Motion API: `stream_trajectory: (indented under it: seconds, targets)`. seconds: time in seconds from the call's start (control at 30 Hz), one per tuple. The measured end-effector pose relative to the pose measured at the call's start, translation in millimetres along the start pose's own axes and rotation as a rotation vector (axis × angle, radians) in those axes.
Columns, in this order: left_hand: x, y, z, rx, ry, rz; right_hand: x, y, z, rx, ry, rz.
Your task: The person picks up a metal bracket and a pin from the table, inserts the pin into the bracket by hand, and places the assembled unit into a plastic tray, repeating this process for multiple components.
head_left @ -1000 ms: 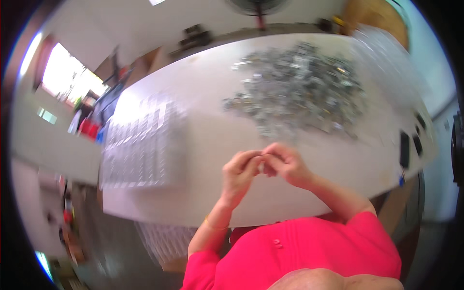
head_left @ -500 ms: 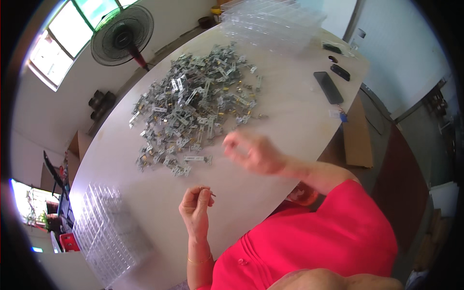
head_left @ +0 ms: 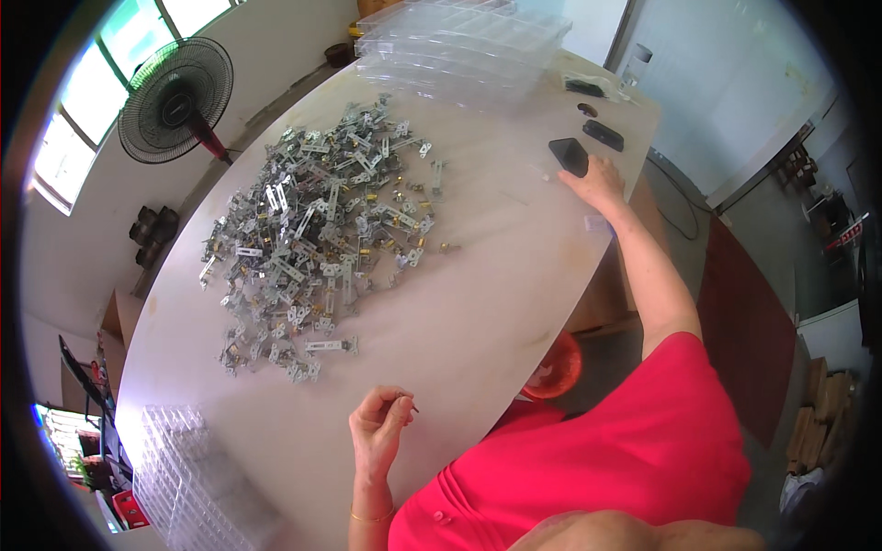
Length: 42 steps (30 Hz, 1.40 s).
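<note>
My right hand [head_left: 602, 186] reaches across to the table's right side and grips the lower end of a black mobile phone [head_left: 569, 154], thumb on its left side. The phone lies on the table, its lower part hidden by the hand. My left hand [head_left: 379, 424] stays near the front edge, thumb and forefinger pinched. A small thin dark piece [head_left: 416, 410] pokes out from the pinch; its kind is too small to make out. Beyond the left hand spreads a big heap of small metal fittings [head_left: 308, 230], silvery plates with some brass-coloured bits among them.
Clear plastic trays are stacked at the back [head_left: 450, 55] and at the near left [head_left: 197, 477]. A black case [head_left: 604, 136] and a small dark oval object [head_left: 587, 109] lie beyond the phone. A fan [head_left: 176, 106] stands past the left edge; a red tub [head_left: 556, 367] sits below the table.
My right hand has moved from beside the heap to the phone on the right and taken hold of it. My left hand remains pinched. The whole view has shifted slightly.
</note>
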State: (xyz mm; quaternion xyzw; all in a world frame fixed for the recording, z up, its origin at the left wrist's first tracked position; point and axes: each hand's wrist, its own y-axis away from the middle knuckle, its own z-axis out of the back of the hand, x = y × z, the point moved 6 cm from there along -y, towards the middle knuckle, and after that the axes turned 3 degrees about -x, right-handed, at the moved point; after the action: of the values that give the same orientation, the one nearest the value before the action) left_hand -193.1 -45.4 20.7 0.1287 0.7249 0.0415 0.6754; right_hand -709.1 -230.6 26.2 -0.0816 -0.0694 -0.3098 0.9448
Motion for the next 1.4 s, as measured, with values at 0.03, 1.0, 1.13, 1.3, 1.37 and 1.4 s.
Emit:
stream_trajectory:
  seconds: [0.03, 1.0, 1.13, 1.3, 1.37, 1.4]
  targets:
    - [1, -2, -2, 0.005, -0.002, 0.004, -1, -3, 0, 0.001, -0.017, -0.017]
    - [16, -42, -37, 0.143, 0.028, 0.108, -7, -9, 3, -0.032, 0.013, 0.027]
    - [16, -43, -38, 0.147, 0.051, 0.115, -8, -8, 3, -0.070, 0.021, 0.047]
    - [16, -43, -36, 0.154, 0.021, 0.095, -8, -9, 3, -0.076, 0.018, 0.057]
    - [18, -43, -36, 0.156, 0.025, 0.099, -7, -9, 4, -0.084, 0.022, 0.062]
    - [18, -43, -36, 0.158, 0.030, 0.104, -7, -9, 4, -0.086, 0.022, 0.062]
